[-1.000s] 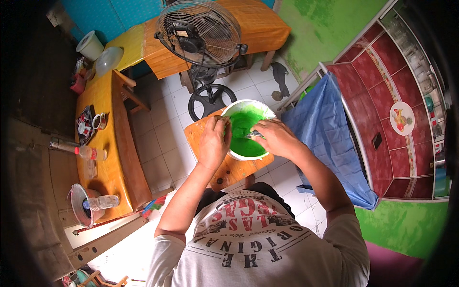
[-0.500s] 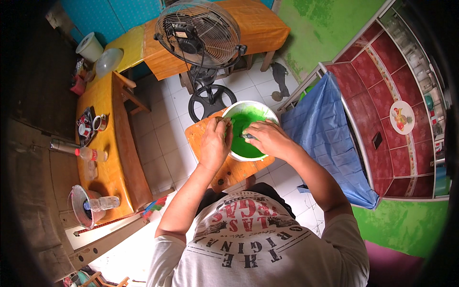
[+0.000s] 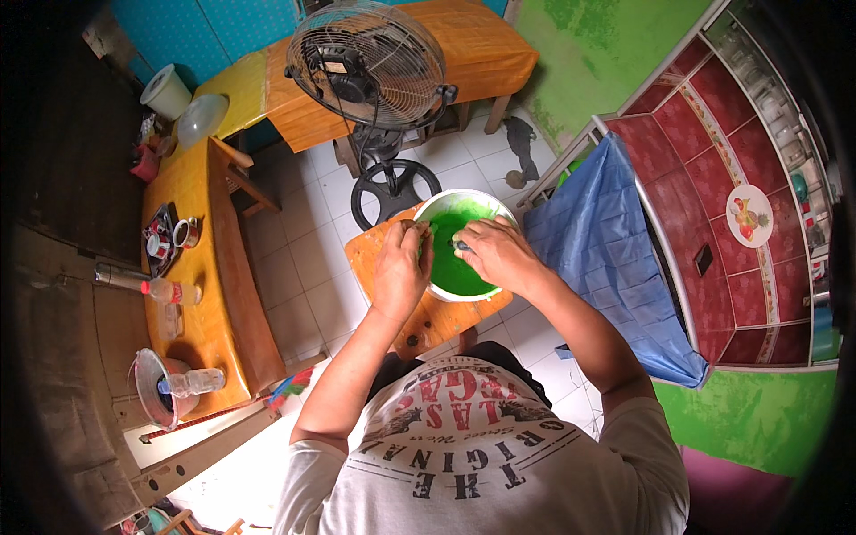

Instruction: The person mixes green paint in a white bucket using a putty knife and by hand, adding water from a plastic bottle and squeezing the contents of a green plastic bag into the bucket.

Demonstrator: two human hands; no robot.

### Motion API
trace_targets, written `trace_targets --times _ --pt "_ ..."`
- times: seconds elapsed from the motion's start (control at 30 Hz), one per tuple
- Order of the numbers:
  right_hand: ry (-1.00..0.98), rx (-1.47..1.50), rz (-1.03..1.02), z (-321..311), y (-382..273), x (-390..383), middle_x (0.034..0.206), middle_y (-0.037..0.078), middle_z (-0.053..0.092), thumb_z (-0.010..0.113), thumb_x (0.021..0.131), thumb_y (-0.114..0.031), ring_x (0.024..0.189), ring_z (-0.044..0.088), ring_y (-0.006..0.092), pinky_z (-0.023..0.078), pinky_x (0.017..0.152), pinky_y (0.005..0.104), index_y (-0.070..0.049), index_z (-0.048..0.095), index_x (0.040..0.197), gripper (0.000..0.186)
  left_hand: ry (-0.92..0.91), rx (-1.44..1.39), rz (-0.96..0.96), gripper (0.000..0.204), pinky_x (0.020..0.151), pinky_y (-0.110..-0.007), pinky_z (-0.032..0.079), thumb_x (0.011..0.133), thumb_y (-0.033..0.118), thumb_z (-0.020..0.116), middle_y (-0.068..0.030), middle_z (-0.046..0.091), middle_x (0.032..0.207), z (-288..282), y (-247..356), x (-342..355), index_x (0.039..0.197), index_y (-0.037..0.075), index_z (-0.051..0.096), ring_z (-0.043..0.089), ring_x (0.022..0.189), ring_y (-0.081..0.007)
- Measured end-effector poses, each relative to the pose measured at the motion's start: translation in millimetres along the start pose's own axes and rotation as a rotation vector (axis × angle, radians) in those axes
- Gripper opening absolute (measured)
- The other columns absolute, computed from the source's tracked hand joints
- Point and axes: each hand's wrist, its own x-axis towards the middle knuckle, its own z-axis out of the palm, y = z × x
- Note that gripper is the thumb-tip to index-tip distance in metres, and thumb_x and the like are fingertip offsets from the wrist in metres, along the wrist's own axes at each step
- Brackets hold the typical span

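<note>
A white bucket [image 3: 513, 214] of bright green liquid that looks like paint [image 3: 456, 272] stands on a wooden stool [image 3: 439, 323] in front of me. My left hand [image 3: 401, 272] is closed on the bucket's left rim, its thumb side toward the liquid. Over the bucket's right side reaches my right hand [image 3: 497, 251], fingers curled round a small dark grey thing [image 3: 460, 245]. Only the end of that thing shows between the fingers, so its kind is unclear. Green smears mark the inner wall of the bucket.
Behind the stool stands a large black floor fan [image 3: 367, 67] on a round base. A table [image 3: 209, 267] with bottles, cups and a clear bucket runs along the left. On the right, a blue tarp [image 3: 606, 259] hangs below a red-tiled counter [image 3: 704, 178].
My right hand has shifted slightly up and inward over the liquid, still holding the dark thing. The left hand stays at the rim.
</note>
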Motion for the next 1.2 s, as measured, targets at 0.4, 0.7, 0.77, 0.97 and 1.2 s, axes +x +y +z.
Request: trace_targets --times 0.4,0.7,0.77,0.97,1.2 --pt "-0.001 -0.16 0.089 -14.5 4.0 -0.2 0.105 0.014 0.069 0.065 0.097 -0.022 0.108 0.066 0.0295 0.043 0.099 0.0444 -0.003 0.068 0.106 0.021 -0.014 0.003 -0.001 0.03 0.083 -0.045 0.054 0.087 0.003 0.071 -0.0171 0.062 0.104 0.1 -2.1 -1.0 0.117 0.0 0.066 0.064 0.098 -0.0376" --pt "-0.084 -0.009 -0.002 -13.7 -2.6 -10.6 0.106 0.013 0.069 0.066 0.096 -0.023 0.109 0.065 0.0282 0.043 0.099 0.0437 -0.004 0.068 0.108 0.022 0.0 -0.001 -0.019 0.029 0.084 -0.045 0.054 0.088 0.004 0.071 -0.0175 0.062 0.105 0.2 -5.1 -2.3 0.117 0.0 0.066 0.063 0.099 -0.0378" --pt "-0.083 -0.057 0.032 -22.2 -0.2 -14.2 0.105 0.012 0.069 0.067 0.095 -0.022 0.108 0.065 0.0278 0.043 0.098 0.0434 -0.004 0.068 0.108 0.022 0.0 0.001 -0.021 0.028 0.084 -0.045 0.054 0.089 0.004 0.071 -0.0176 0.062 0.105 0.1 -5.3 -1.9 0.117 -0.001 0.066 0.063 0.099 -0.0377" --pt "0.073 -0.153 -0.023 -5.3 8.9 2.9 0.103 0.009 0.068 0.071 0.092 -0.02 0.104 0.064 0.0264 0.043 0.094 0.0419 -0.005 0.07 0.111 0.024 0.02 -0.004 0.001 0.027 0.083 -0.045 0.054 0.089 0.003 0.07 -0.0173 0.062 0.103 2.0 -2.8 0.0 0.115 -0.001 0.066 0.064 0.097 -0.0375" --pt "-0.087 0.122 -0.192 -9.7 -6.1 -0.9 0.103 0.007 0.069 0.07 0.091 -0.021 0.105 0.065 0.025 0.043 0.094 0.0413 -0.007 0.071 0.108 0.021 0.029 -0.007 -0.009 0.027 0.081 -0.045 0.054 0.089 0.003 0.071 -0.0174 0.062 0.103 3.3 -5.1 -1.5 0.115 -0.001 0.067 0.064 0.096 -0.0372"
